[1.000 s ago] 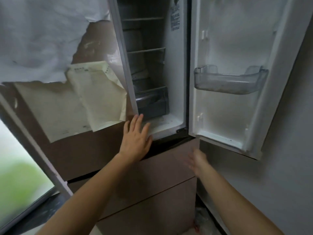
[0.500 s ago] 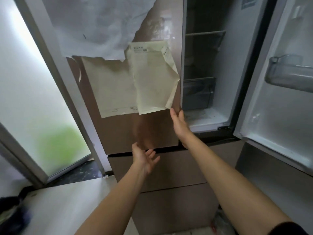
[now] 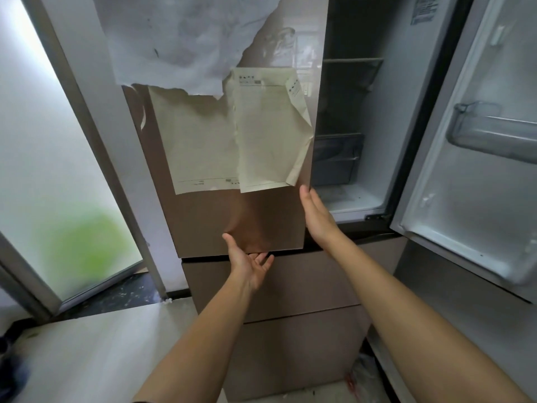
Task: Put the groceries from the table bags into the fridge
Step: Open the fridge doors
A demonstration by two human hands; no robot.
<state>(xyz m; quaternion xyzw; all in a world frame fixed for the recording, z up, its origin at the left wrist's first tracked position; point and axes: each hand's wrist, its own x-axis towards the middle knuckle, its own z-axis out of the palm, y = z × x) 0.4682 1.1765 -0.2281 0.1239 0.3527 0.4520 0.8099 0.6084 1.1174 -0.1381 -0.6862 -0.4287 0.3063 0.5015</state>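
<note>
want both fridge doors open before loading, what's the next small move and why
Probably pull the left door open: it is shut while the right door stands open, the right hand lies at its free edge, and the left hand reaches fingers to its bottom edge.

The fridge (image 3: 406, 112) stands at the far centre, with its left door (image 3: 203, 222) bearing two overlapping paper sheets (image 3: 232, 135) under a torn sheet (image 3: 180, 39), and its right door (image 3: 465, 199) swung out to the right with a door bin (image 3: 494, 135) on its inner face. Between the doors, inside the compartment, a shelf (image 3: 351, 60) sits above a crisper drawer (image 3: 337, 161), and two lower drawers (image 3: 305, 283) are stacked beneath the doors. A glass panel (image 3: 43, 141) is to the left, a table (image 3: 101, 353) is at the near left, the left hand (image 3: 250, 263) is at the left door's bottom edge and the right hand (image 3: 315, 213) is at its right edge.
</note>
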